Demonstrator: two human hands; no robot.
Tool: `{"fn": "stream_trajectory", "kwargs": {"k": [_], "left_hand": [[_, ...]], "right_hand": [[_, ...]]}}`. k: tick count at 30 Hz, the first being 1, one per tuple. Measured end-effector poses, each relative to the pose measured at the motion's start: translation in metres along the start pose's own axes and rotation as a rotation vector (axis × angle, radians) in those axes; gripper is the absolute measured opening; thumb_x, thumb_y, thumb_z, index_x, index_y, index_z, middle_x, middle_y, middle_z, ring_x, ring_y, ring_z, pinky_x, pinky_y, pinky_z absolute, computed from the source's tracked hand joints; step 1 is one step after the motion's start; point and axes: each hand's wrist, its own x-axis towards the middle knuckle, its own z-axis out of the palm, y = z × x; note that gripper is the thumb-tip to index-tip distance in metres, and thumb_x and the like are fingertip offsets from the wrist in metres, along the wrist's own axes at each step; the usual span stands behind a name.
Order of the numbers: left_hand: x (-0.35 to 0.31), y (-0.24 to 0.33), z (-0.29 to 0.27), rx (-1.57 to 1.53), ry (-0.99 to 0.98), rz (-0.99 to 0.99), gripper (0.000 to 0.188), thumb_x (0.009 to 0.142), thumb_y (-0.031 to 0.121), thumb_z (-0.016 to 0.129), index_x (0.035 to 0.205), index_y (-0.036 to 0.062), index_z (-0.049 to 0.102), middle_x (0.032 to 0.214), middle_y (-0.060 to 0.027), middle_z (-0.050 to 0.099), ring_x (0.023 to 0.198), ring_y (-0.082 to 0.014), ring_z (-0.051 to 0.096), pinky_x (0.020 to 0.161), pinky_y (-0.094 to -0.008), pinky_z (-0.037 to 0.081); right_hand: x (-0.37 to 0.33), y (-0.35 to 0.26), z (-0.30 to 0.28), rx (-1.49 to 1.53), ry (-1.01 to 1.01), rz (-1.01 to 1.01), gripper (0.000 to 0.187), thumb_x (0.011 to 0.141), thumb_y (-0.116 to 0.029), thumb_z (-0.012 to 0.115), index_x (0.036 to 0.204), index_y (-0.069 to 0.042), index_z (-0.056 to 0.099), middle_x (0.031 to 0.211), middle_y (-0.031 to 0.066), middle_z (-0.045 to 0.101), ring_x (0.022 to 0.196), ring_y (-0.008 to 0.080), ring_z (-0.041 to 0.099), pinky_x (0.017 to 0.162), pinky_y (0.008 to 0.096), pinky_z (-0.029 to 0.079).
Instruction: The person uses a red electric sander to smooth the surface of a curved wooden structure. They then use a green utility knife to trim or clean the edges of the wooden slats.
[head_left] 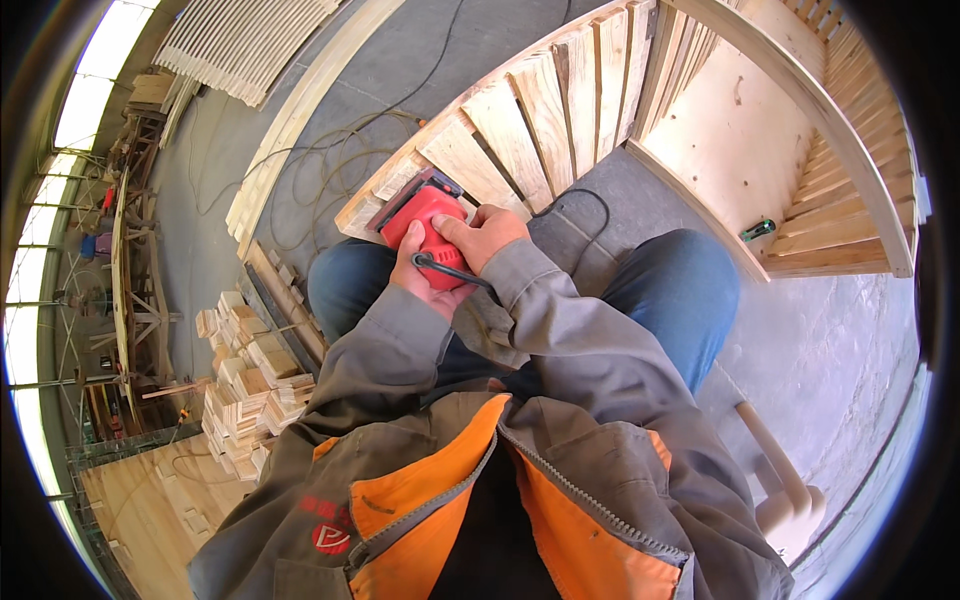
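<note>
A red electric sander (425, 220) with a black cord sits pressed on the near end of a curved wooden slatted frame (560, 110). My left hand (422, 270) grips the rear of the sander from below. My right hand (482, 235) lies over its top and right side. Both forearms are in grey sleeves. My knees in blue jeans (670, 290) are spread on either side of the frame's near end. The sander's pad rests on a pale wooden slat (470, 160).
A green tool (757, 230) lies on a plywood panel (730, 140) inside the frame to the right. Small wooden blocks are stacked (250, 370) to my left. Cables (340, 150) trail over the grey floor. A wooden mallet (780, 480) lies at lower right. Long planks (290, 120) lie at left.
</note>
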Motion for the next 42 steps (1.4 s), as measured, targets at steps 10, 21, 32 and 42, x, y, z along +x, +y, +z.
{"fn": "stream_trajectory", "kwargs": {"k": [10, 21, 32, 42], "left_hand": [[0.050, -0.033, -0.022, 0.032, 0.000, -0.025, 0.072, 0.092, 0.066, 0.052, 0.143, 0.0157, 0.048, 0.135, -0.0105, 0.060, 0.123, -0.0293, 0.058, 0.102, -0.0507, 0.047], [0.093, -0.068, -0.051, 0.025, 0.054, -0.076, 0.065, 0.095, 0.061, 0.053, 0.139, 0.0140, 0.050, 0.131, -0.0103, 0.062, 0.114, -0.0276, 0.064, 0.095, -0.0464, 0.054], [0.114, -0.093, -0.058, 0.037, 0.236, -0.171, 0.057, 0.091, 0.051, 0.068, 0.131, 0.0124, 0.055, 0.116, -0.0059, 0.065, 0.097, -0.0183, 0.066, 0.080, -0.0374, 0.057], [0.128, -0.105, -0.076, 0.197, 0.271, -0.059, 0.065, 0.088, 0.045, 0.073, 0.126, -0.0050, 0.058, 0.120, -0.0163, 0.066, 0.106, -0.0215, 0.065, 0.089, -0.0316, 0.053]], "right_hand": [[0.029, 0.044, 0.011, -0.007, -0.077, 0.173, 0.071, 0.076, -0.068, 0.074, 0.079, 0.003, 0.068, 0.074, 0.0202, 0.069, 0.069, 0.0271, 0.069, 0.066, 0.0386, 0.054], [0.047, 0.087, 0.018, 0.094, -0.160, 0.365, 0.074, 0.073, -0.068, 0.076, 0.088, 0.003, 0.070, 0.085, 0.0221, 0.071, 0.076, 0.0290, 0.071, 0.072, 0.0390, 0.056], [0.060, 0.146, 0.041, 0.075, -0.082, 0.382, 0.061, 0.081, -0.056, 0.076, 0.074, 0.004, 0.066, 0.070, 0.0166, 0.066, 0.064, 0.0207, 0.063, 0.061, 0.0371, 0.051], [0.062, 0.174, 0.053, 0.230, -0.104, 0.419, 0.047, 0.090, -0.042, 0.074, 0.074, 0.000, 0.062, 0.069, 0.0088, 0.064, 0.063, 0.0135, 0.059, 0.053, 0.0328, 0.051]]}}
